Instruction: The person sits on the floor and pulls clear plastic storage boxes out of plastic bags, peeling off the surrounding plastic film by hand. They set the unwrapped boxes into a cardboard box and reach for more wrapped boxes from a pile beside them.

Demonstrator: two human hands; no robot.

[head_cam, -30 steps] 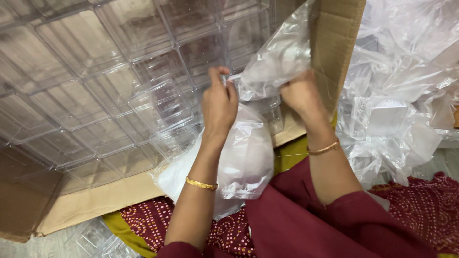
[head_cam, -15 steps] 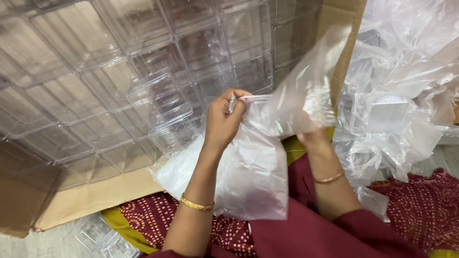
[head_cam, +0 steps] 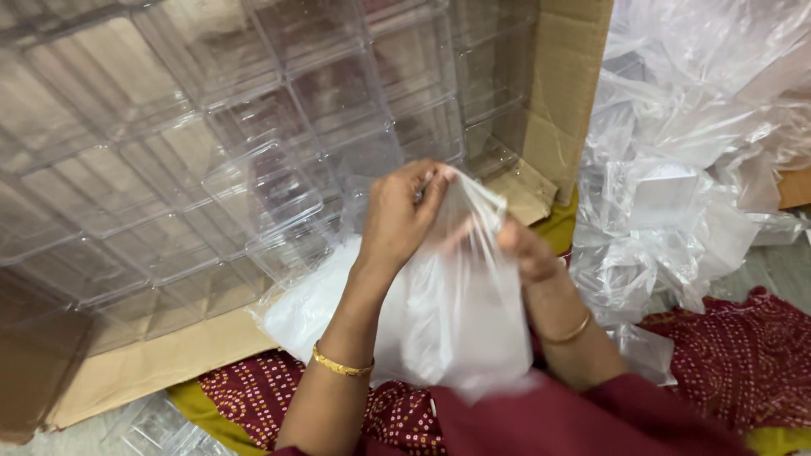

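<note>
- A clear plastic bag point(head_cam: 460, 312) was pinched at its top by the left hand point(head_cam: 404, 215).
- The right hand point(head_cam: 525, 251), half hidden behind the bag, gripped it too.
- Clear boxes point(head_cam: 253, 160) were stacked just behind the bag.

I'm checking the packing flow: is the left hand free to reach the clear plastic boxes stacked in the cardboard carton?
Probably not yet. The left hand pinches the top of the thin clear plastic bag, which the right hand also holds; the clear plastic boxes lie just beyond, unobstructed.
</note>
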